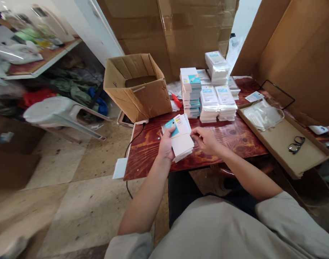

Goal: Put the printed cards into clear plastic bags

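White cards point(182, 143) apparently between both hands point(167, 144).

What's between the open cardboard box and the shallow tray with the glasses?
Several stacks of printed cards stand between box and tray, in the head view.

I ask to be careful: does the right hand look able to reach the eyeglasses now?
Probably yes: the eyeglasses lie uncovered in the cardboard tray, with only its low rim between; the right hand is at the card bundle.
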Available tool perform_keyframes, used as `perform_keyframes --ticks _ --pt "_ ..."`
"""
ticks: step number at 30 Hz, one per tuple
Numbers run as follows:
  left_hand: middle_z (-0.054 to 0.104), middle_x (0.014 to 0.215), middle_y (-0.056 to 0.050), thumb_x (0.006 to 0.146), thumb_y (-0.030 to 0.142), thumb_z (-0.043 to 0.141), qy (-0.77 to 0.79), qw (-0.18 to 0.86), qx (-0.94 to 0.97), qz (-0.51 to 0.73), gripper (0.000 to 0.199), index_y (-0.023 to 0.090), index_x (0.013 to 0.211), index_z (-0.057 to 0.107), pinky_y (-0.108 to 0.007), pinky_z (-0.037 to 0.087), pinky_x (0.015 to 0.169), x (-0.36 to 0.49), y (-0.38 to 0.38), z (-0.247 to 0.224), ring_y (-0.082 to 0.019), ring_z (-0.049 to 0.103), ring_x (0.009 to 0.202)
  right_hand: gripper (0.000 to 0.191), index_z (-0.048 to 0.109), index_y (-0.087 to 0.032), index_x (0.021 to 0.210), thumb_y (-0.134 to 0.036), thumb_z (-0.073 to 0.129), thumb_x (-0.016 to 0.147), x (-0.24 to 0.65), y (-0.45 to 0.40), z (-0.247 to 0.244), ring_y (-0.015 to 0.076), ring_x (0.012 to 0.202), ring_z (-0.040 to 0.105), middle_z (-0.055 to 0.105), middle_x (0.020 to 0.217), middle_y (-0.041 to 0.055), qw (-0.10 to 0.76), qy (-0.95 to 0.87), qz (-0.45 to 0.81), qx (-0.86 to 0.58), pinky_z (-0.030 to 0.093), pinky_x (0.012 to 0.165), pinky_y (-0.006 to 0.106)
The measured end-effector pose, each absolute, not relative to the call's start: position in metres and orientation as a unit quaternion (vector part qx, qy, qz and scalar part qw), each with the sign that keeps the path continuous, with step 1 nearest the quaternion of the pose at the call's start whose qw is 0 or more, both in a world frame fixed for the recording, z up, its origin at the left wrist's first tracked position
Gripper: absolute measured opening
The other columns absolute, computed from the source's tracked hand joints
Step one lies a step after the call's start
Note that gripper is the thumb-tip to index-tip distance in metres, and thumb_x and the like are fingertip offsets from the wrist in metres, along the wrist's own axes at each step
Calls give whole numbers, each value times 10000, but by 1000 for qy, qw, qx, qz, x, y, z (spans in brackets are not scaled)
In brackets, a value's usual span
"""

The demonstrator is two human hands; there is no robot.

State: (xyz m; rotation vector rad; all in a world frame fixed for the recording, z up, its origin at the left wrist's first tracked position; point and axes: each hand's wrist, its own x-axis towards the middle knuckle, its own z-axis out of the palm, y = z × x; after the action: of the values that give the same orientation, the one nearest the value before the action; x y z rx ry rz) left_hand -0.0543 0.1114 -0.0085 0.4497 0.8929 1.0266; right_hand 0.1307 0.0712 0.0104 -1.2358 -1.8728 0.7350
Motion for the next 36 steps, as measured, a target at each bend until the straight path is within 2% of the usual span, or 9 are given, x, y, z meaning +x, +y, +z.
perform_keyframes --ticks 9,13,16,18,21,25,29,33,36 --pt "798 1035 -56 798 283 742 474 683 154 535 314 181 1087 676 -374 635 924 -48 111 -25 -217 774 912 228 675 -263 1001 -275 453 1049 180 2 -20 253 994 702 742 1020 91 332 -775 246 -478 570 933 425" --pt "779 923 -55 717 287 793 494 658 230 521 342 154 1010 675 -367 626 855 -42 104 -21 -229 763 824 240 711 -215 1062 -278 480 1048 198 51 -18 268 1047 692 757 1099 122 336 -714 153 -595 537 974 420" --pt "776 910 -61 682 339 820 498 648 275 506 398 148 1004 685 -346 612 786 -41 90 -15 -240 754 802 172 736 -166 1015 -221 575 985 189 117 -22 258 995 694 773 1040 110 271 -730 180 -601 520 959 378" --pt "770 889 -55 671 351 826 512 644 280 495 404 149 991 686 -335 600 756 -44 80 -14 -233 743 775 226 741 -144 1008 -158 517 987 175 154 -27 249 977 691 774 1034 115 227 -729 194 -615 514 938 363" --pt "773 911 -56 666 344 823 518 648 271 488 402 152 993 691 -349 597 784 -51 67 -15 -244 751 806 319 753 -132 1060 -139 437 1017 156 177 -32 278 1102 672 758 1172 151 196 -744 160 -618 495 1015 403" --pt "781 929 -66 664 350 832 512 657 259 488 422 145 1010 706 -370 602 839 -49 61 -19 -269 762 886 316 743 -160 1177 -263 467 1065 154 138 -29 274 1201 663 747 1261 130 312 -696 186 -620 488 1097 418" --pt "780 931 -78 735 370 795 490 672 273 483 339 155 975 693 -376 606 882 -15 69 -23 -282 757 962 459 731 -181 1182 -579 542 1053 159 69 -27 264 1002 743 785 1146 111 348 -565 453 -596 602 908 412" --pt "764 1062 -132 836 328 720 497 667 327 449 287 146 1052 666 -423 593 951 27 87 -28 -296 740 1031 490 672 -197 1319 -577 642 1013 165 42 -34 261 1053 753 765 1264 123 389 -469 514 -604 624 887 399" --pt "715 1233 -189 865 342 731 536 583 434 430 392 147 1188 626 -492 562 1033 27 97 -30 -349 687 1193 493 699 -172 1218 -606 682 984 173 53 -41 257 934 763 785 1161 140 392 -418 515 -637 634 749 364"
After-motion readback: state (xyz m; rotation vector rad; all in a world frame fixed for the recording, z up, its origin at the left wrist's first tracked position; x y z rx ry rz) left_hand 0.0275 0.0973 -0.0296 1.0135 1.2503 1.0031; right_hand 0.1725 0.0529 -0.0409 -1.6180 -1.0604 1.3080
